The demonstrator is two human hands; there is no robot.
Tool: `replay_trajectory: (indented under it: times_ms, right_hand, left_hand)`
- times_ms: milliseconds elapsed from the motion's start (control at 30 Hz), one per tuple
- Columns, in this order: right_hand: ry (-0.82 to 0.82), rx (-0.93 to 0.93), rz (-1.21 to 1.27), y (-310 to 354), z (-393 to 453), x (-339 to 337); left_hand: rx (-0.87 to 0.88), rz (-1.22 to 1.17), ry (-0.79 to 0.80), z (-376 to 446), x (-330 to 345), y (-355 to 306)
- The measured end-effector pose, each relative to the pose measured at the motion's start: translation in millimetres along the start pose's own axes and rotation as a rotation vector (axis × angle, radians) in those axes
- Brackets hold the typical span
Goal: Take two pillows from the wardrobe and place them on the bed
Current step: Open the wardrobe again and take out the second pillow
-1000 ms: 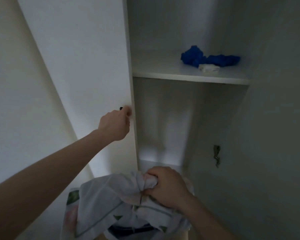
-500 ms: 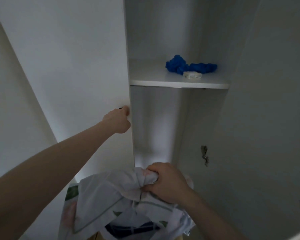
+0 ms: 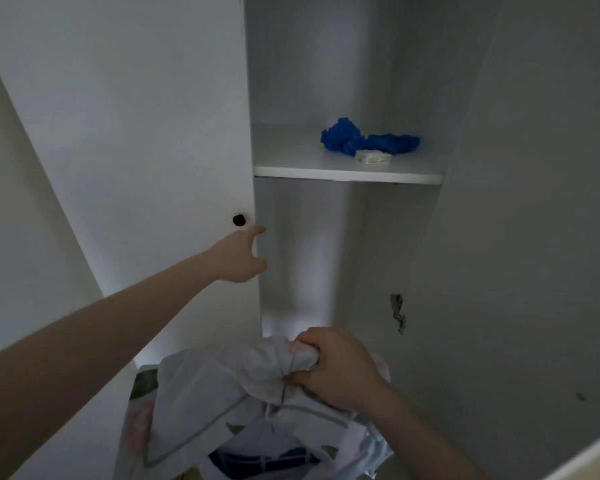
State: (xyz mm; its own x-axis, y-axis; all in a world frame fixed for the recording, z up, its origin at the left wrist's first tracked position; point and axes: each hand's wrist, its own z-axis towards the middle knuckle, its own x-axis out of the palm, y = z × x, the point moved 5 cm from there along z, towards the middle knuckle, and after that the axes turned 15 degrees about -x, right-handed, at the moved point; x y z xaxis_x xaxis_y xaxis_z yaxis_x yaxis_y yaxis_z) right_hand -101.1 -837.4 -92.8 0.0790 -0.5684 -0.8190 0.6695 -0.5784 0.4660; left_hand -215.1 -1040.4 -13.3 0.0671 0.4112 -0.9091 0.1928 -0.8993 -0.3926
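Observation:
I face an open white wardrobe [image 3: 326,237]. My right hand [image 3: 333,370] grips a bunched corner of a pale pillow [image 3: 229,403] with green and pink print, held low in front of me. A second, dark-striped fabric [image 3: 267,460] shows beneath it. My left hand [image 3: 241,256] reaches out to the edge of the left wardrobe door [image 3: 136,150], fingers spread, just below its small black knob [image 3: 238,220]. It holds nothing.
A white shelf [image 3: 347,173] inside the wardrobe carries a crumpled blue cloth [image 3: 364,138] and a small white box [image 3: 373,157]. The right door [image 3: 534,237] stands open, with a metal hinge fitting [image 3: 397,311] on the inner wall.
My left hand has let go of the black knob and opened, dropping slightly to the door's edge. The view has drifted, so the shelf sits further left. My right hand keeps its grip.

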Motion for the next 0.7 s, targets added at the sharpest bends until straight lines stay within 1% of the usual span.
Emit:
replay_trajectory:
  times_ms: [67, 100, 133, 167, 200, 233, 267, 300, 333, 400, 467, 533, 567, 633, 700]
  right_hand:
    - [-0.019, 0.01, -0.007, -2, -6, -8]
    - [-0.03, 0.022, -0.01, -3, -9, -13]
    - [-0.04, 0.037, -0.007, -3, -12, -17]
    - [-0.049, 0.053, -0.002, -4, -13, -22]
    - [-0.062, 0.069, 0.001, -4, -17, -27]
    - [-0.071, 0.07, 0.009, -1, -17, -30]
    - [-0.079, 0.074, 0.012, 0, -18, -33]
    - [-0.085, 0.07, 0.013, 2, -20, -36]
    - [-0.092, 0.07, 0.01, 3, -24, -41]
    - [-0.129, 0.058, 0.028, 5, -32, -53]
    - [-0.224, 0.041, 0.072, 9, -43, -70]
    - [-0.418, 0.006, 0.049, 16, -66, -100]
    - [-0.545, -0.04, 0.011, 24, -78, -117]
    - [-0.876, -0.111, -0.161, 41, -117, -150]
    - [-1.175, -0.123, -0.368, 53, -157, -175]
  left_hand:
    - [0.088, -0.082, 0.206, -38, 12, 0]
    - [0.119, -0.051, 0.341, -60, 17, 0]
    - [0.14, 0.036, 0.469, -82, 24, 1]
    - [0.164, 0.162, 0.55, -103, 30, 5]
    - [0.208, 0.284, 0.556, -118, 37, 8]
    - [0.248, 0.395, 0.473, -127, 42, 13]
    - [0.3, 0.468, 0.346, -130, 45, 13]
    - [0.349, 0.505, 0.21, -128, 47, 11]
    - [0.394, 0.491, 0.109, -126, 50, 5]
    - [0.446, 0.383, 0.045, -122, 54, 0]
    - [0.469, 0.294, 0.013, -124, 51, -6]
    - [0.5, 0.271, 0.014, -125, 48, -19]
    - [0.499, 0.279, 0.019, -126, 47, -22]
    - [0.506, 0.308, 0.032, -124, 47, -29]
    - [0.5, 0.328, 0.031, -119, 47, -33]
